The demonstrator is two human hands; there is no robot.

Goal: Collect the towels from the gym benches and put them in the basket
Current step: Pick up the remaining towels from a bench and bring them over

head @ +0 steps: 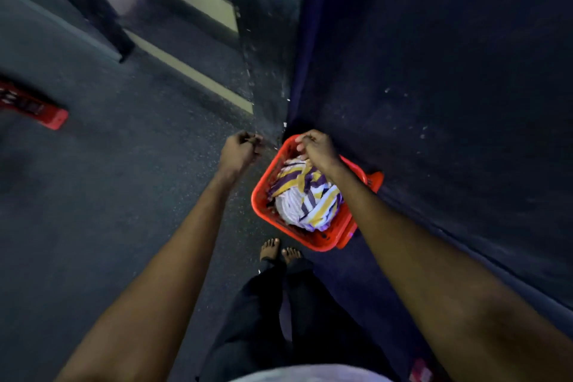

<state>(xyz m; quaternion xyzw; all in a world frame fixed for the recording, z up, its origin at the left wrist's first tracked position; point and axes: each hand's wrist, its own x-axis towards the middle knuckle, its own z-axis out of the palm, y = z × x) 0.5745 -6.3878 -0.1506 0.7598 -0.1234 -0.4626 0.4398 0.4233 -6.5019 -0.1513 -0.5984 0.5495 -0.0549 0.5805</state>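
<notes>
A red plastic basket [319,242] sits on the dark floor just ahead of my bare feet. Inside it lies a bunched towel [305,195] striped in white, purple and yellow. My right hand [317,149] hovers over the basket's far end with its fingers curled, and I see nothing in it. The towel's top edge shows just under that hand. My left hand [238,150] is to the left of the basket, over the floor. Its fingers are curled too, with nothing visible in them.
A large dark blue padded surface [449,102] rises along the right, right beside the basket. Another red object [34,105] lies on the floor at far left. Pale stripes [192,71] mark the floor ahead, near a dark frame leg [102,18].
</notes>
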